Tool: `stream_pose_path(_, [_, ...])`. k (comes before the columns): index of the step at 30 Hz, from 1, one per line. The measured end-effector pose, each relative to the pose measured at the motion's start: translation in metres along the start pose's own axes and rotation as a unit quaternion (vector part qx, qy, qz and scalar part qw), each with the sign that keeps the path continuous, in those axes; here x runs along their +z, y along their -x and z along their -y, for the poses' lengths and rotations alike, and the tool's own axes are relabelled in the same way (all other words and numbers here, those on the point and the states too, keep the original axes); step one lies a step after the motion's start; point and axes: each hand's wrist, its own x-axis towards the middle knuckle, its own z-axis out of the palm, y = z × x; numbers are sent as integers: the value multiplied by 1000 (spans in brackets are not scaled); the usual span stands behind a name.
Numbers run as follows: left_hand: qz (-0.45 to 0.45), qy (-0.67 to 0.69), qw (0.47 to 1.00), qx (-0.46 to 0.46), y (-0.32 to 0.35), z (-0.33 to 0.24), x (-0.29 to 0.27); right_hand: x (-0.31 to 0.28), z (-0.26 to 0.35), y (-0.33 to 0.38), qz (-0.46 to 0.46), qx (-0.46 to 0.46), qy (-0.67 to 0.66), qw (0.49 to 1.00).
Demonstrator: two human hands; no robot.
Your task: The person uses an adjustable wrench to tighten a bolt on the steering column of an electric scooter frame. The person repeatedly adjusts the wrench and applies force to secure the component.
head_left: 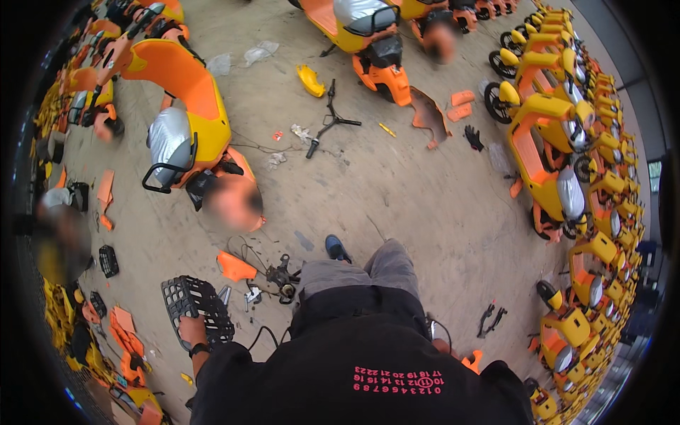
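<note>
My left hand (191, 330), with a dark band at the wrist, is closed on the edge of a black lattice scooter basket (212, 313), out to the left of my body. Beside the basket, on the floor, are an orange panel (236, 267), a dark metal assembly (283, 278) and small silver parts (253, 294). Only a patch of skin of my right hand or wrist (442, 346) shows past my black shirt. Its fingers are hidden. Near it lie a pale object (438, 330) and an orange piece (473, 361).
A yellow-orange scooter (188, 88) stands ahead on the left, another (368, 35) at the far middle. Rows of scooters (545, 156) line the right. Handlebars (331, 119), a broken orange panel (428, 119) and a black glove (474, 138) lie on the floor. A blurred person (64, 237) is at left.
</note>
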Motion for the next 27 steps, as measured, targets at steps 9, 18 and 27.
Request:
stream_pose_path(9, [-15, 53, 994, -90, 86, 8, 22, -190, 91, -71, 31, -12, 251, 968])
stream_pose_path(18, [-49, 82, 972, -214, 191, 6, -50, -317, 267, -165, 65, -100, 253, 960])
stream_pose_path(27, [-159, 92, 942, -281, 264, -129, -163, -462, 428, -308, 91, -163, 445, 876])
